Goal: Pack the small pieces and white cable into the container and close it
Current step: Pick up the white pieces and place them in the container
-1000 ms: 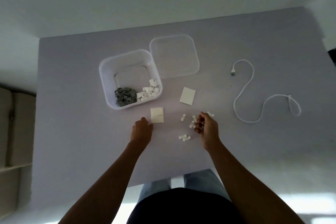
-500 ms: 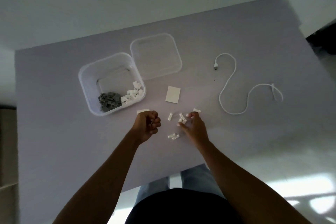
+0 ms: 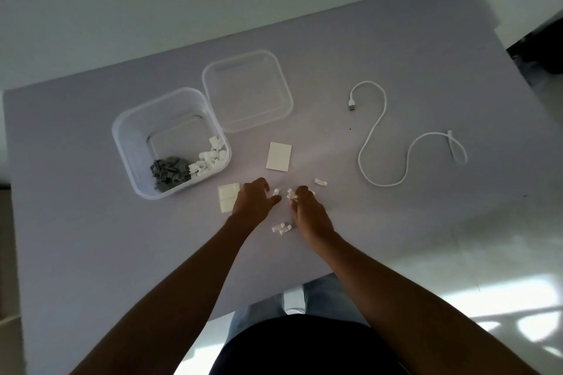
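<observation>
A clear square container (image 3: 128,143) stands open at the left and holds grey pieces (image 3: 169,173) and white pieces (image 3: 210,158). Its clear lid (image 3: 247,91) lies flat beside it. The white cable (image 3: 374,128) snakes loosely across the right of the table. Small white pieces lie loose: one (image 3: 320,182) to the right, a cluster (image 3: 282,228) near my right wrist, one (image 3: 276,191) between my hands. My left hand (image 3: 253,202) rests on the table with fingers apart, beside that piece. My right hand (image 3: 307,210) pinches white pieces (image 3: 292,194) at its fingertips.
Two flat white cards lie on the grey table (image 3: 91,237): one (image 3: 278,157) beyond my hands, one (image 3: 227,199) partly under my left hand. The table's near edge runs just above my lap, and bright floor shows at the right.
My left hand has gone from a fist by the near card to fingers apart, reaching right toward the loose pieces. My right hand stays curled over the same pieces.
</observation>
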The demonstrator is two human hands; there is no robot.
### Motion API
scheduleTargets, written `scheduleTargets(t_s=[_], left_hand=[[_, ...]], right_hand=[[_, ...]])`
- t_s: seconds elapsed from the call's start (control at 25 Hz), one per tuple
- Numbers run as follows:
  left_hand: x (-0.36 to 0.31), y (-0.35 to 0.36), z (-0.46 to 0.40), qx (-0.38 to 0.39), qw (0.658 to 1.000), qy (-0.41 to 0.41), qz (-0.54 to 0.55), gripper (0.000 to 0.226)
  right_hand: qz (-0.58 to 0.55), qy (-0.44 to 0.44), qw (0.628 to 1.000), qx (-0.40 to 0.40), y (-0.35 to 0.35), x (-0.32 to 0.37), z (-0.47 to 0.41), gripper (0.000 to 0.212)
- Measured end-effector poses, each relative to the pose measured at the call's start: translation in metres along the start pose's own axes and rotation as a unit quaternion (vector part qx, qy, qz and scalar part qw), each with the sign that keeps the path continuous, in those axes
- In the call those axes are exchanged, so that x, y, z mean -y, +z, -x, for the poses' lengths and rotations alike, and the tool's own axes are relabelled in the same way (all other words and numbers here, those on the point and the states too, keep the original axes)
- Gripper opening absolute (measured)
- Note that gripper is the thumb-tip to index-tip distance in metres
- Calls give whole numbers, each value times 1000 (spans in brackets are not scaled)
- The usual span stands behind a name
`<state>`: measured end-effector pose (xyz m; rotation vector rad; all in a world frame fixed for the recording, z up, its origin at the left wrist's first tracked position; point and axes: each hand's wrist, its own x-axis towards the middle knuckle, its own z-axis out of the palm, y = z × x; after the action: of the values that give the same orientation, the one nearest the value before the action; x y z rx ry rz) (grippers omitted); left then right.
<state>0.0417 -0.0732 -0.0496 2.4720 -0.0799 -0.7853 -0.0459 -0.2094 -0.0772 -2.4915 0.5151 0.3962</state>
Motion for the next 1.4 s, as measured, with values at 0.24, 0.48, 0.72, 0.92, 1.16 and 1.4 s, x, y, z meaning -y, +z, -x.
scheduleTargets(t_s=[0.24, 0.48, 0.72, 0.92, 1.16, 1.4], left_hand=[[-7, 11, -3, -23, 991, 81, -107, 22], [-5, 12, -8, -19, 988, 96, -120, 26], [7, 15, -9, -37, 973, 162, -158, 18], [7, 14, -19, -3, 997, 74, -21, 22], [4, 9, -24, 12, 998, 26, 56, 31], [-13, -10, -22, 187, 864, -146, 444, 26]], right_hand=[[-6, -7, 1000, -5, -6, 1, -4, 20], [-106, -18, 994, -3, -11, -16, -9, 18], [-250, 61, 966, -30, -21, -18, -9, 18], [-607, 198, 770, -20, -32, -17, -14, 9], [-574, 220, 788, -37, -40, -23, -13, 22], [-735, 230, 638, -10, -58, -25, -11, 27]])
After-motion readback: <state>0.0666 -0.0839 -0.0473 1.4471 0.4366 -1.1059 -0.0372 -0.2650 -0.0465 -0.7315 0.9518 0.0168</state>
